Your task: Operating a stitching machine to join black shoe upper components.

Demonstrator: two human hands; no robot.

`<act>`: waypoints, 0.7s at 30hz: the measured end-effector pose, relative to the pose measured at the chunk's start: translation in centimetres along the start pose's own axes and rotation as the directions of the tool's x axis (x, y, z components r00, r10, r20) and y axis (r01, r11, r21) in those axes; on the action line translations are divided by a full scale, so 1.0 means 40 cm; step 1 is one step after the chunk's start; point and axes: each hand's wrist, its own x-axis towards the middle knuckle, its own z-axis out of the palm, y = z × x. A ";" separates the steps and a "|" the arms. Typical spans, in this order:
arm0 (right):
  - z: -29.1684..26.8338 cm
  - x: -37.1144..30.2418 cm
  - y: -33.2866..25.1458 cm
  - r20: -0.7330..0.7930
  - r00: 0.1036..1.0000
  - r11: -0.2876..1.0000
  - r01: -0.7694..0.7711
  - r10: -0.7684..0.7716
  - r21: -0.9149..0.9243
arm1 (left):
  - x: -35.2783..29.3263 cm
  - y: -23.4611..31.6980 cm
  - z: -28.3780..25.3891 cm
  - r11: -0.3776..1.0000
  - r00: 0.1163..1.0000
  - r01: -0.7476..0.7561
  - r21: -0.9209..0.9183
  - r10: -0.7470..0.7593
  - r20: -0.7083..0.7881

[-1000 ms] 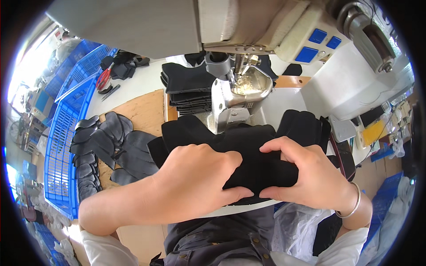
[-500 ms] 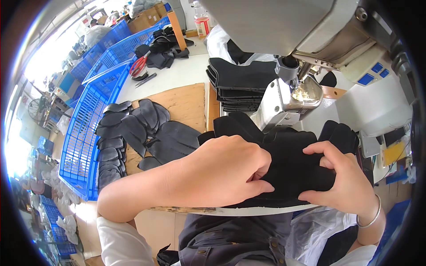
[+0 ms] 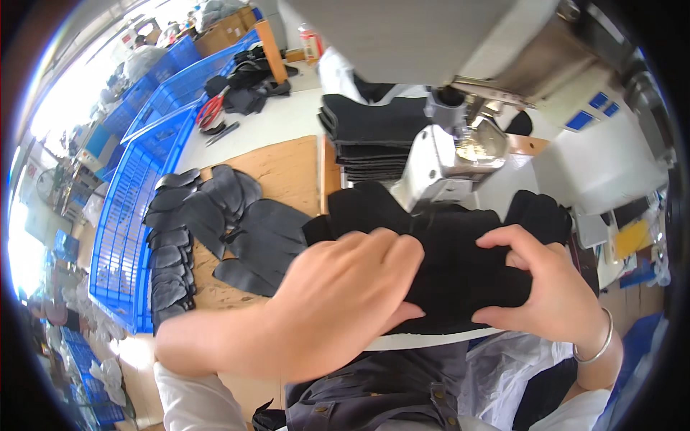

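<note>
Black cut fabric pieces point(image 3: 460, 269) lie at the front edge of the sewing table under both my hands. My left hand point(image 3: 352, 287) is over their left part, fingers curled in and thumb stuck out, slightly blurred; whatever the curled fingers hold is hidden. On the right part rests my right hand point(image 3: 550, 287), its thumb and forefinger spread wide on the cloth, the other fingers bent. Just beyond the pieces stands the sewing machine's metal bed point(image 3: 438, 169). More dark rounded pieces point(image 3: 266, 241) lie fanned out left of my left hand.
A neat stack of black pieces point(image 3: 374, 136) stands behind, left of the machine. Blue plastic crates point(image 3: 129, 237) line the table's left side. Red-handled scissors point(image 3: 210, 109) lie at the far left near black scraps. A brown board point(image 3: 287, 158) covers part of the tabletop.
My left hand has drawn back a little toward me and to the left. My right hand keeps nearly the same place on the cloth. The whole view has shifted slightly.
</note>
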 end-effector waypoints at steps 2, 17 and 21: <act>0.000 -0.007 0.021 -0.085 0.993 0.997 0.078 -0.078 0.004 | -0.025 0.047 0.009 0.971 0.978 0.098 0.218 -0.054 -0.199; -0.063 -0.018 0.047 0.070 0.996 0.993 0.040 -0.048 0.108 | -0.049 0.104 0.217 0.914 0.964 -0.002 0.407 0.110 -0.242; -0.050 -0.028 0.060 0.017 0.995 0.991 0.099 -0.101 0.091 | -0.050 0.099 0.215 0.877 0.962 -0.009 0.480 0.138 -0.234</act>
